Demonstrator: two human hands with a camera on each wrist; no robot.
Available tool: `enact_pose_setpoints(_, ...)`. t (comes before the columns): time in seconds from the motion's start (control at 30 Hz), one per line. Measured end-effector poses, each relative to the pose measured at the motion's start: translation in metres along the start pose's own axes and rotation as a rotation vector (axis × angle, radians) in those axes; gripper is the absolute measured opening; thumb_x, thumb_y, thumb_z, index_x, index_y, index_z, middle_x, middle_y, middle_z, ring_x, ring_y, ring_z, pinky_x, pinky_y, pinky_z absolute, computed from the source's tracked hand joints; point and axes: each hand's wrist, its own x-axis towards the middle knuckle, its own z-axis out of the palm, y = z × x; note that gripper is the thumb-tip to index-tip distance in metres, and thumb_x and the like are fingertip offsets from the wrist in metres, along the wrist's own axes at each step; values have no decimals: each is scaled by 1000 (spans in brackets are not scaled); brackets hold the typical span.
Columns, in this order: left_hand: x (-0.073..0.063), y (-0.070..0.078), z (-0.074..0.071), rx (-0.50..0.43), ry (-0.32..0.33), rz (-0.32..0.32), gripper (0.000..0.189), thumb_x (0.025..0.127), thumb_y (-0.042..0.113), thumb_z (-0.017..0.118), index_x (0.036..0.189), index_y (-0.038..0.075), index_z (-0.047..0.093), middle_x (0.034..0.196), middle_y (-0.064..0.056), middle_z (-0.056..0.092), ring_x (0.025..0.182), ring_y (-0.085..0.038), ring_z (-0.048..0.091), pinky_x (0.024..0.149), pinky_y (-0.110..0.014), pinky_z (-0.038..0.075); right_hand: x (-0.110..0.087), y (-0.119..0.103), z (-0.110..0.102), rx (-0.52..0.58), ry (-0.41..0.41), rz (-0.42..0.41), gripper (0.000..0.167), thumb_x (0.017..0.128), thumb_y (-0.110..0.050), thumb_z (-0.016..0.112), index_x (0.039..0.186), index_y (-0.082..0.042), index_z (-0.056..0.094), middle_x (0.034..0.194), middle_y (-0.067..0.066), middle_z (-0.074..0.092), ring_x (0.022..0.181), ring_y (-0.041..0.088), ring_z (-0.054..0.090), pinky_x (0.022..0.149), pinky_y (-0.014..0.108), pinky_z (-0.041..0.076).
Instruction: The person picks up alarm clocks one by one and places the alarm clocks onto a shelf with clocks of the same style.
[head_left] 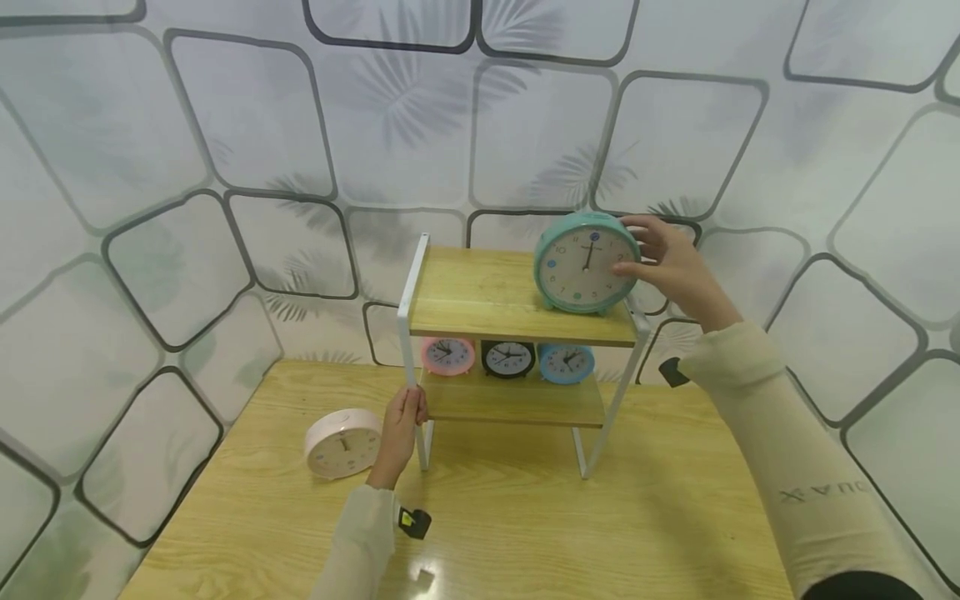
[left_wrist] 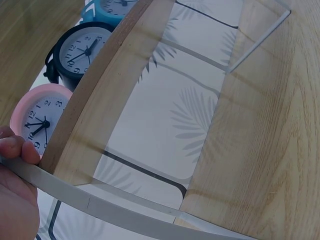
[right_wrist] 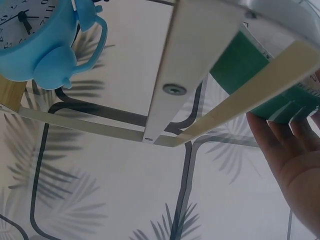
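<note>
A round green alarm clock (head_left: pixel 577 283) stands on the right part of the top board of a small two-tier shelf (head_left: pixel 480 287). My right hand (head_left: pixel 671 271) holds it from the right side, thumb on its face and fingers behind. In the right wrist view those fingers curl against the green casing (right_wrist: pixel 285 107). My left hand (head_left: pixel 401 433) grips the white left leg (head_left: pixel 411 358) of the shelf. On the lower board stand a pink clock (head_left: pixel 447 357), a black clock (head_left: pixel 508 359) and a blue clock (head_left: pixel 566 364) in a row.
A pale pink round clock (head_left: pixel 343 444) sits tilted back on the wooden table (head_left: pixel 510 533), left of the shelf and beside my left hand. Patterned wall covering (head_left: pixel 405 108) rises behind the table and along both sides. The shelf's metal frame has screws on its side.
</note>
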Motion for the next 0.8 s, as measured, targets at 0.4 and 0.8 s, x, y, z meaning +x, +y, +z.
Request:
enact_pose_setpoints(0.4, 0, -6, 1, -23, -11, 18, 33, 102, 2, 27, 74, -12, 36, 59, -17, 32, 54, -10, 34, 52, -28, 32, 0, 4, -1, 0, 9, -9, 61, 86, -18, 69, 140, -19, 40, 140, 16, 47, 126, 34, 49, 90, 30, 50)
enact_pose_setpoints(0.8, -2, 1, 1, 8, -6, 18, 32, 102, 1, 27, 74, -13, 36, 61, -21, 31, 54, -16, 33, 52, -31, 32, -2, 8, -3, 19, 33, -46, 59, 84, -15, 70, 137, -16, 43, 133, 12, 54, 110, 8, 57, 79, 14, 50)
